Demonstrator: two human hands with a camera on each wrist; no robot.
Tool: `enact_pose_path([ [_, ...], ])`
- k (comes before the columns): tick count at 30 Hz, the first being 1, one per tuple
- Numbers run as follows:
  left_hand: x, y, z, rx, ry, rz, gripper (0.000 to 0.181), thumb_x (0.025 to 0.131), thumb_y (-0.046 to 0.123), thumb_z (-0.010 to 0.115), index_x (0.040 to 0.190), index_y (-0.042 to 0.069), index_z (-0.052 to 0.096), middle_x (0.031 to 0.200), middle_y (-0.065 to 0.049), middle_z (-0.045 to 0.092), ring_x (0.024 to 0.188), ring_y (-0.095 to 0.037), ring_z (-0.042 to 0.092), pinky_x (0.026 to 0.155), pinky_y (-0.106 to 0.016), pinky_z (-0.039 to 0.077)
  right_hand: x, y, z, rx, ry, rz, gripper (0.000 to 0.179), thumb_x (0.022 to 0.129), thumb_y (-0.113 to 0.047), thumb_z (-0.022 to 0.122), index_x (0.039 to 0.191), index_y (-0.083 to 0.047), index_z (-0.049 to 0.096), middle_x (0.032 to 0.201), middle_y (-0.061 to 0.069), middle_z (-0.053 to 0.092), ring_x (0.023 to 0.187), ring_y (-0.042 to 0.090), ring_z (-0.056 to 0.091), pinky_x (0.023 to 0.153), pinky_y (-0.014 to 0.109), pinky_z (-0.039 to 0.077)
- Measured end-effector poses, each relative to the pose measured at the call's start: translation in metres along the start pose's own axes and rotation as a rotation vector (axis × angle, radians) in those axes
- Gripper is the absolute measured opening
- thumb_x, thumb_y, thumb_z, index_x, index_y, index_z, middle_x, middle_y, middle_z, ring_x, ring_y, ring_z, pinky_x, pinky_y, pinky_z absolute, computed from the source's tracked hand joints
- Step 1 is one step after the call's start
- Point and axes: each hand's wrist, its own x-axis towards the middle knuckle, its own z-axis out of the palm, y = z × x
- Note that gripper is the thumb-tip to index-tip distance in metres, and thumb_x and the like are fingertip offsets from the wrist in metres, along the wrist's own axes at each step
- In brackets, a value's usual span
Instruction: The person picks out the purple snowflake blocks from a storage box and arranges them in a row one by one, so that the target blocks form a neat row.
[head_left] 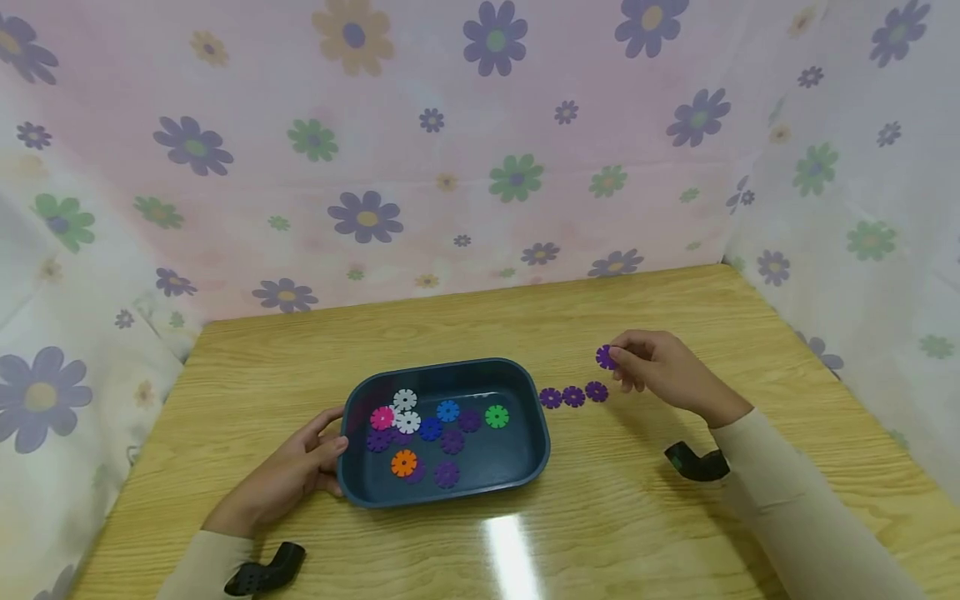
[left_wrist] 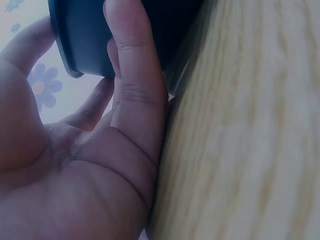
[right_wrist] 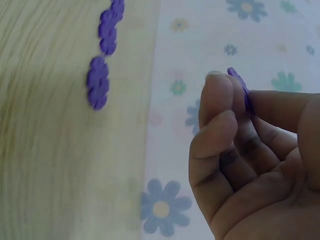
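My right hand [head_left: 660, 371] pinches a purple notched plastic disc [head_left: 606, 357] between thumb and fingertips, raised over the table. Just below it lies a row of three purple discs [head_left: 573, 396], seen nearly edge-on in the right wrist view. At the left end of a dark blue plastic tray [head_left: 487, 492], my left hand [head_left: 288, 475] holds the wall, thumb at the rim and fingers against the outside. Inside the tray are several loose discs, among them an orange disc [head_left: 403, 462], a green disc [head_left: 497, 417], a pink disc [head_left: 382, 417] and a white disc [head_left: 405, 400].
The wood-grain table [head_left: 600, 533] ends at a flower-print cloth [head_left: 450, 150] behind and at both sides. A black curved piece [head_left: 697, 463] sits at the right wrist, with a similar black piece [head_left: 273, 571] at the left wrist.
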Motion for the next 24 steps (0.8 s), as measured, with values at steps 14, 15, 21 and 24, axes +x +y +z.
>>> enact_pose_path([
  [14,0.001,-0.002,0.002,-0.004,0.015,-0.016,0.054,0.109,0.018,0.04,0.156,0.009,0.013,0.115,-0.007,0.064,0.088,-0.016,0.072,0.072,-0.034,0.061,0.005,0.049,-0.006,0.067,-0.148,0.17,0.024,0.103,-0.014,0.056,0.123,-0.001,0.058,0.087,0.014,0.07,0.074,0.022,0.068,0.067,0.033,0.06],
  [15,0.001,-0.002,0.001,-0.005,0.017,-0.019,0.054,0.109,0.018,0.04,0.155,0.01,0.013,0.115,-0.007,0.065,0.088,-0.016,0.072,0.073,-0.034,0.061,0.006,0.051,-0.006,0.08,-0.16,0.183,0.024,0.103,-0.014,0.056,0.123,-0.001,0.058,0.088,0.014,0.071,0.074,0.022,0.068,0.067,0.033,0.06],
  [21,0.002,-0.002,-0.002,-0.003,0.023,-0.024,0.053,0.109,0.017,0.04,0.155,0.012,0.014,0.116,-0.006,0.066,0.089,-0.016,0.072,0.073,-0.033,0.061,0.008,0.059,-0.005,0.105,-0.197,0.215,0.023,0.104,-0.012,0.054,0.123,0.0,0.056,0.087,0.014,0.07,0.073,0.021,0.067,0.063,0.033,0.059],
  [24,0.001,0.0,-0.002,-0.009,0.014,-0.017,0.053,0.109,0.016,0.039,0.155,0.01,0.014,0.115,-0.005,0.067,0.088,-0.016,0.072,0.073,-0.033,0.061,0.008,0.061,-0.006,0.091,-0.204,0.204,0.022,0.103,-0.01,0.055,0.122,0.0,0.057,0.087,0.014,0.07,0.073,0.02,0.066,0.063,0.033,0.058],
])
